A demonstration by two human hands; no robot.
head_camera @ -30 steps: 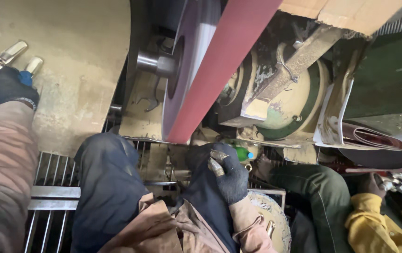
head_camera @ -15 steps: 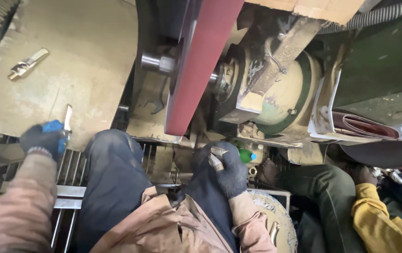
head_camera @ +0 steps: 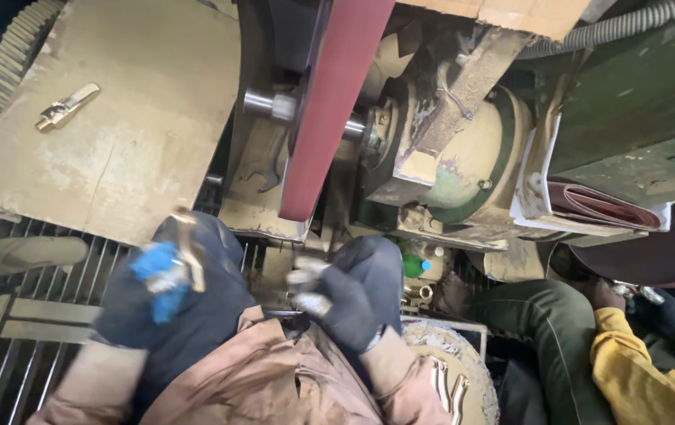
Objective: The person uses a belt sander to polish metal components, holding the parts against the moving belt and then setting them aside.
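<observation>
Head view: since the frame half a second back, the left hand [head_camera: 144,295] has come in from the far left, off the worktop [head_camera: 117,149] edge, to over the left knee, and is now blurred with motion. It is closed round a slim brass piece [head_camera: 188,248] that sticks up from its fist, below and left of the red belt [head_camera: 329,102]. A second brass piece [head_camera: 66,106] lies on the worktop, well left of the belt, where it lay before. The right hand [head_camera: 333,303] has hardly shifted: it sits just under the belt's lower end, fingers curled on something small and pale; what it is cannot be told. Between the hands the knees fill the gap. Right of the belt stand the motor housing [head_camera: 463,169] and another person's yellow sleeve [head_camera: 628,362].
</observation>
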